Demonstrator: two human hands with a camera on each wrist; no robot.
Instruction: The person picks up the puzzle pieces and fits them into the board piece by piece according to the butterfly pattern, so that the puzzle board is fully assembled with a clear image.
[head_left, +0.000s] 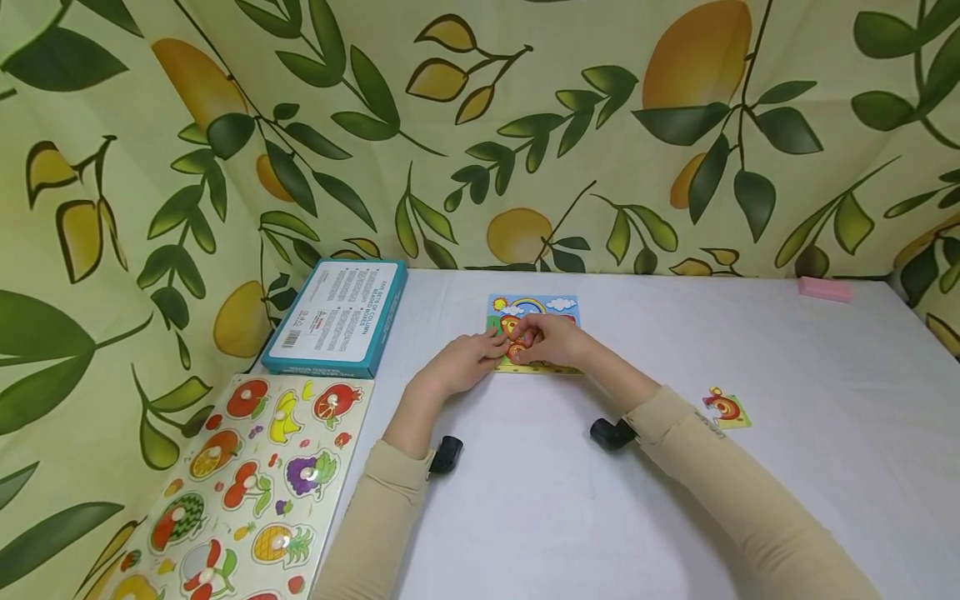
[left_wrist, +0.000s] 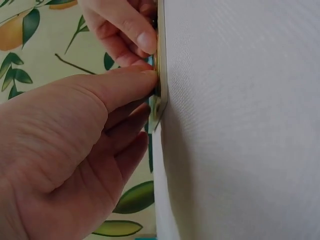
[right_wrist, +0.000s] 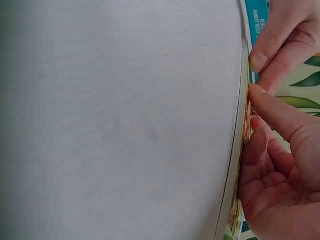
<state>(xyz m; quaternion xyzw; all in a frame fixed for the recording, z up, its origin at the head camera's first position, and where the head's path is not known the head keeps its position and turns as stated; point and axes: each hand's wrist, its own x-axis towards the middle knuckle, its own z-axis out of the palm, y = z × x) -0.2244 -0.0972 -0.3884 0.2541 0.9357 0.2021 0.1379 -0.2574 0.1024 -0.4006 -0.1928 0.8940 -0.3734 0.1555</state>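
A colourful jigsaw puzzle (head_left: 564,304) with a sun, rainbow and red-orange cartoon figures lies flat near the back of the table. My left hand (head_left: 467,364) rests at its left edge, fingers stretched out and their tips touching it. Over its middle, my right hand (head_left: 553,340) bends thumb and forefinger around a small red-and-orange puzzle piece (head_left: 516,351), partly hidden by the fingers. From the left wrist, the left thumb (left_wrist: 135,82) presses at the puzzle's side. In the right wrist view, the right fingertips (right_wrist: 257,140) are right at the puzzle's surface.
A loose puzzle piece (head_left: 726,408) lies to the right, beyond the right forearm. At left are a teal box (head_left: 337,317) and a fruit peg board (head_left: 251,500). A pink block (head_left: 825,289) sits at the back right, before the patterned curtain (head_left: 600,167).
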